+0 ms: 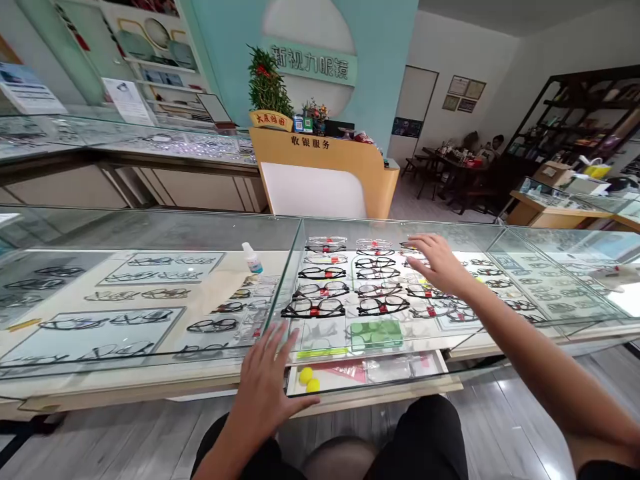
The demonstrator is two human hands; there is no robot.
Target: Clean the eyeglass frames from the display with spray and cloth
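With its fingers spread, my left hand (267, 380) is at the front edge of the glass display case (295, 267); whether it presses on the glass I cannot tell. My right hand (436, 263) reaches out over the case's right part, fingers apart and nothing in them. Between the hands, rows of eyeglasses (320, 308), many with red tags, lie inside the case. Nearer me is a green box with round shapes (376, 333), and beside it a yellow-green strip (321, 352). A pulled-out drawer (443, 363) below holds two yellow balls (306, 375) and plastic packets.
To the left are a small bottle (253, 259) and trays of glasses (95, 333). A wooden service desk (385, 187) with a plant (270, 87) stands beyond the counter. Someone sits by a table (453, 159) at the far right. My knees (433, 433) are just under the drawer.
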